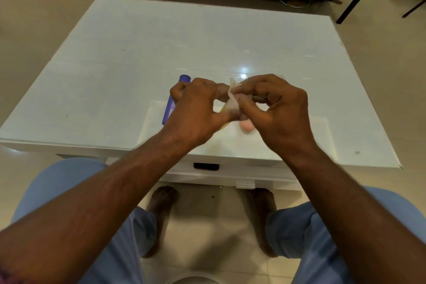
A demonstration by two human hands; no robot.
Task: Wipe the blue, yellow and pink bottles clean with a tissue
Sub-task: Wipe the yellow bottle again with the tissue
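Grip, right: my right hand [274,108] pinches a white tissue [232,99] between thumb and fingers. Grip, left: my left hand [198,108] has curled fingers meeting the tissue; a sliver of yellow bottle [223,109] shows beneath, its hold unclear. Blue bottle [173,101]: lying on the white surface [138,53], just left of my left hand. Pink bottle [246,124]: mostly hidden under my right hand.
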